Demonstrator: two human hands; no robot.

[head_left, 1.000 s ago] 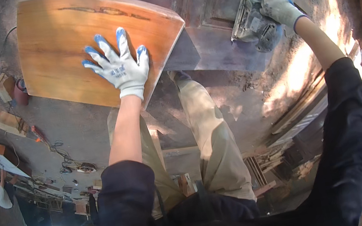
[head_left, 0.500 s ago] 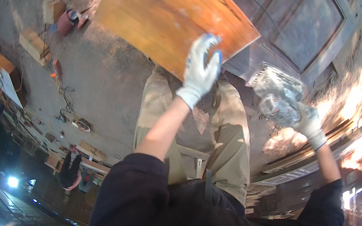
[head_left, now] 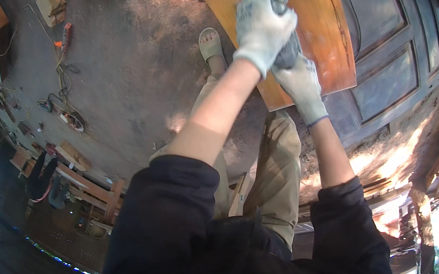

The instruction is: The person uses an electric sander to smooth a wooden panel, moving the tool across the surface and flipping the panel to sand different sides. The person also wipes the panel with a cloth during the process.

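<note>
Dusty concrete floor [head_left: 148, 67] — both gloved hands, left hand [head_left: 262, 27] and right hand [head_left: 299, 84], fingers clamped on grey sander [head_left: 286, 46] over curved orange-brown plywood [head_left: 323, 25].

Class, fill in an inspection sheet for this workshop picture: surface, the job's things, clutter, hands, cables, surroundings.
Surface: dusty concrete floor.
Job's things: curved orange wooden panel; grey power tool held over it.
Clutter: wood offcuts and small bits across the floor.
Hands: left hand and right hand, both gloved, gripping the tool.
Cables: cords trailing on the floor at left.
Surroundings: panelled door lying beside the panel; wooden bench.
</note>
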